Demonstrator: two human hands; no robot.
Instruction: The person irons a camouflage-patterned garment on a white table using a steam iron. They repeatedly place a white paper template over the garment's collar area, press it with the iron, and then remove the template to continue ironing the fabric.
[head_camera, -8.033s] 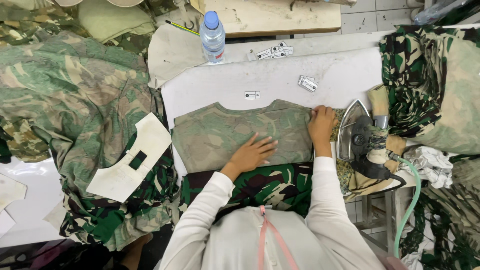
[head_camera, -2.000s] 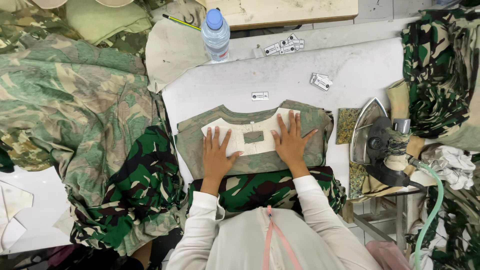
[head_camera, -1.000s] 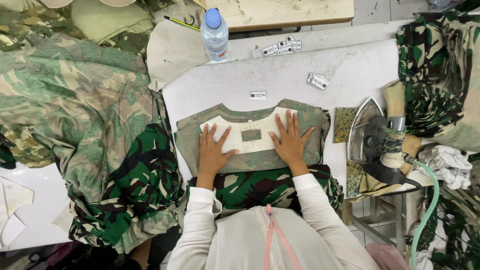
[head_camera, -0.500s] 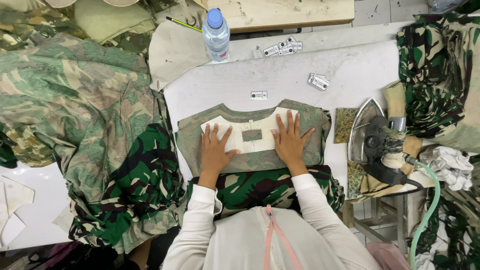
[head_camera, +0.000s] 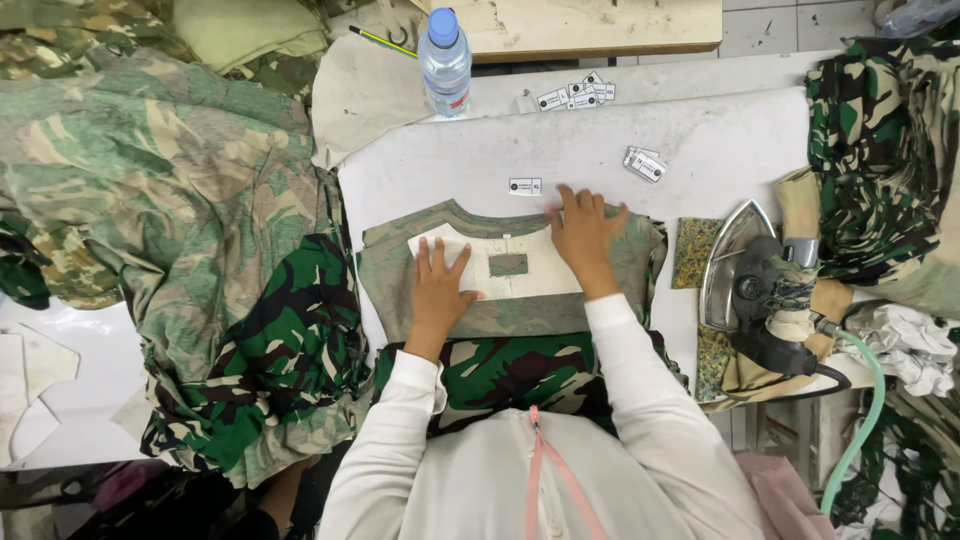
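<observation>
Hands flat: left hand (head_camera: 437, 290) spread on stiff white template (head_camera: 520, 285); right hand (head_camera: 583, 235) spread on soft, light garment (head_camera: 640, 260), best gripped at edges.

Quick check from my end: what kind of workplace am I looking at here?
Most likely a garment workshop, at a pressing station. A steam iron sits beside the padded white table, heaps of camouflage fabric lie around, and small size labels wait near the camouflage shirt under both hands.
</observation>
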